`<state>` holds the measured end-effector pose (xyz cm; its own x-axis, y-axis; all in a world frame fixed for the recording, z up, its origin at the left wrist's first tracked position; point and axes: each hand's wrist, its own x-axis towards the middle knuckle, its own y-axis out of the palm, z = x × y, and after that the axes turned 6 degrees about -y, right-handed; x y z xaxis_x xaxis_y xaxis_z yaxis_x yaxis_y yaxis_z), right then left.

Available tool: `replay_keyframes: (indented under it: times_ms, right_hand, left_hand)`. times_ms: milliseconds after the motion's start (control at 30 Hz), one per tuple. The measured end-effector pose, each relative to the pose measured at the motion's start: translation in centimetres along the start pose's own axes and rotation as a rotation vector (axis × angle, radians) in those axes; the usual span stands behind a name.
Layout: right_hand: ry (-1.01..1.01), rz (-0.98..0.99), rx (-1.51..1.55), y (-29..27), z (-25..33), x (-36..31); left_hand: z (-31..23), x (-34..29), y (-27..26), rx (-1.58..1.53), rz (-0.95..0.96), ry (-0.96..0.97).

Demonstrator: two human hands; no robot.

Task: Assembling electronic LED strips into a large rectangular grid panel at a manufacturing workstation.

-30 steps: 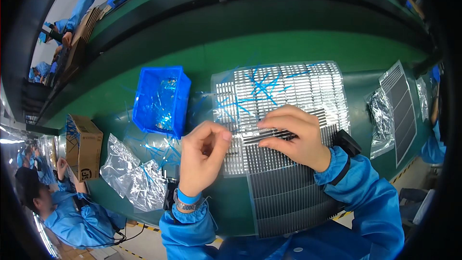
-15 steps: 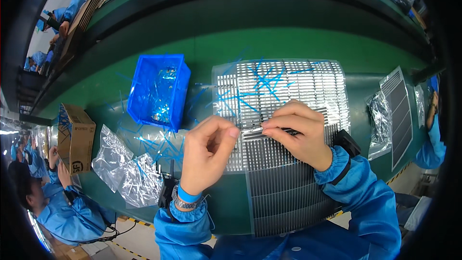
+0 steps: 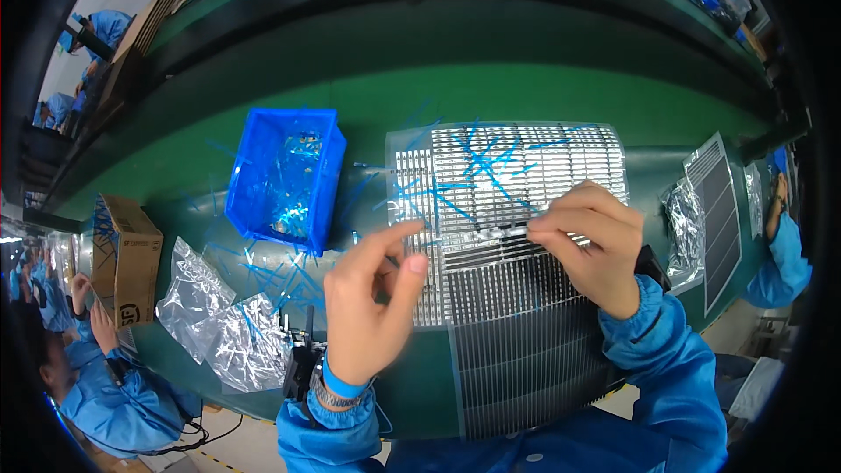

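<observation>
A sheet of narrow strips [image 3: 552, 158] lies before me on the green table, its far part silvery and its near part [image 3: 534, 368] black. My right hand [image 3: 596, 245] pinches the end of a thin silvery strip [image 3: 491, 233], which reaches leftward over the sheet. My left hand [image 3: 370, 302] is at the sheet's left edge, thumb and forefinger apart, with nothing seen between them. Loose thin blue strips [image 3: 480, 162] are scattered over the sheet's far part and across the table to its left.
A blue bin [image 3: 328, 184] with small shiny pieces stands at the left. Clear bags of silvery pieces [image 3: 250, 342] lie nearer, beside a cardboard box [image 3: 136, 267]. More striped sheets [image 3: 720, 219] and a bag [image 3: 683, 228] lie right. Co-workers sit on both sides.
My right hand has moved right, away from my left hand, drawing the thin strip along. My left thumb and forefinger have spread apart. The view has shifted slightly.
</observation>
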<state>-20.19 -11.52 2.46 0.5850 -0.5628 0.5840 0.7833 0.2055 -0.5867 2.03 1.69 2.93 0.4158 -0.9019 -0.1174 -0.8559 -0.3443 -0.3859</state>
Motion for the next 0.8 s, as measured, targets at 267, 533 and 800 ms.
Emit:
replay_keyframes:
  times_ms: [267,533,800]
  right_hand:
    - [0.250,0.224,0.109,1.3,-0.8,-1.9]
    - [0.334,0.320,0.144,1.6,-1.0,-1.8]
    - [0.327,0.334,0.157,2.0,-1.2,-1.9]
  left_hand:
    - [2.1,0.0,0.7,0.518,0.034,0.375]
    - [2.5,0.2,0.7,0.333,-0.066,0.284]
    - [2.8,-0.2,0.5,0.132,-0.032,0.213]
